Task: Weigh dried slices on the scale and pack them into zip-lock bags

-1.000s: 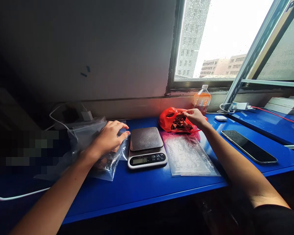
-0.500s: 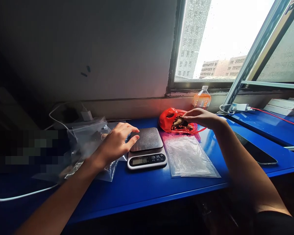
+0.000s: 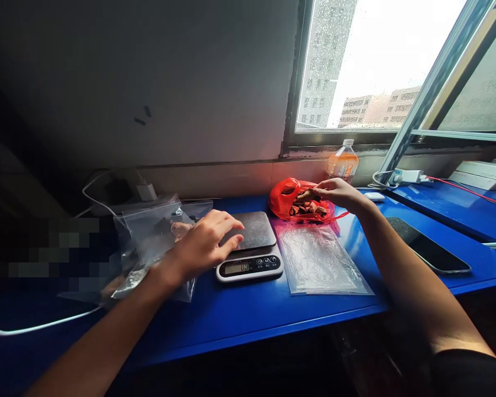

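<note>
My right hand [image 3: 338, 194] is at the mouth of a red plastic bag [image 3: 279, 202], its fingertips pinched on a dried brown piece [image 3: 307, 195]. More dried reddish-brown pieces [image 3: 310, 208] lie in the bag below it. My left hand [image 3: 210, 237] reaches over the left edge of a digital kitchen scale [image 3: 254, 234], thumb and fingers apart, nothing between them. The scale has a grey metal plate and a lit display, whose digits are hard to read. Whether the left fingertips touch the plate I cannot tell.
Flat clear plastic bags [image 3: 324, 264] lie right of the scale; filled clear bags [image 3: 149, 237] are at left, partly behind my left arm. A phone [image 3: 432, 248] lies on the blue table [image 3: 273, 314] at right. An orange drink bottle [image 3: 342, 162] stands by the window.
My right hand has lifted the dried brown piece slightly, uncovering more pieces in the bag. My left hand has shifted a little right, further over the scale's plate.
</note>
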`<state>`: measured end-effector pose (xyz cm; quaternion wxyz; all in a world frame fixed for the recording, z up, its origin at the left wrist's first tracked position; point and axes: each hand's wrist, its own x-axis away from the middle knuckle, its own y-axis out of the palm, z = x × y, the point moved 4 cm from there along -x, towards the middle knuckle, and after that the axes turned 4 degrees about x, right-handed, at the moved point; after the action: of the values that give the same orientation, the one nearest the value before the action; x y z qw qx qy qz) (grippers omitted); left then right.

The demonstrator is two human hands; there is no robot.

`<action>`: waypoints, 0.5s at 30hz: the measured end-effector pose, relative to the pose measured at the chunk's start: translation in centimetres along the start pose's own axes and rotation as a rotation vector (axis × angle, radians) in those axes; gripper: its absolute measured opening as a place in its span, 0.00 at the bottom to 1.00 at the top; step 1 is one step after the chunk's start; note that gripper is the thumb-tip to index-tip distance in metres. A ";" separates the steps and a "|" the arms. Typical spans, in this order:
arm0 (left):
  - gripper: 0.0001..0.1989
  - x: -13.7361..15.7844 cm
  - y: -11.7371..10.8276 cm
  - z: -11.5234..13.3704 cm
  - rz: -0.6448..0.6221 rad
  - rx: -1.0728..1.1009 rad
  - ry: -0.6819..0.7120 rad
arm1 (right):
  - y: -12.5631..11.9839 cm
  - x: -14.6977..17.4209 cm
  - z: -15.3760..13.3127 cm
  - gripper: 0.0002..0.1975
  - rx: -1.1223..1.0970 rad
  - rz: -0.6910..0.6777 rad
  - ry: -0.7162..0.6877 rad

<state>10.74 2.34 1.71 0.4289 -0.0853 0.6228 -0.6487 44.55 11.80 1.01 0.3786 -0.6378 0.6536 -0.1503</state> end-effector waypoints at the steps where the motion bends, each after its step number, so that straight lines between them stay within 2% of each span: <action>1: 0.10 0.0 0.4 0.6 -0.030 0.011 0.028 | 0.0 -0.1 -0.1 0.17 0.032 0.025 -0.006; 4: 0.09 0.2 1.6 2.5 -0.104 0.037 0.121 | -0.1 -0.2 -0.8 0.13 0.193 0.140 -0.091; 8: 0.09 0.9 2.9 4.9 -0.152 0.068 0.249 | -0.5 0.3 -3.0 0.12 0.427 0.382 -0.273; 12: 0.09 1.2 3.3 6.0 -0.106 0.092 0.353 | -0.9 2.1 -6.0 0.10 0.316 0.709 -0.416; 14: 0.09 1.1 2.9 5.6 -0.020 0.090 0.351 | -0.4 3.4 -7.9 0.10 0.238 0.874 -0.488; 15: 0.08 0.9 2.6 5.2 0.034 0.084 0.326 | 0.3 4.0 -8.8 0.09 0.211 0.902 -0.527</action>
<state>14.72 -1.76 0.13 0.3363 0.0494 0.6578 -0.6722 38.70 5.48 5.51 0.6190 -0.2680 0.7271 0.1279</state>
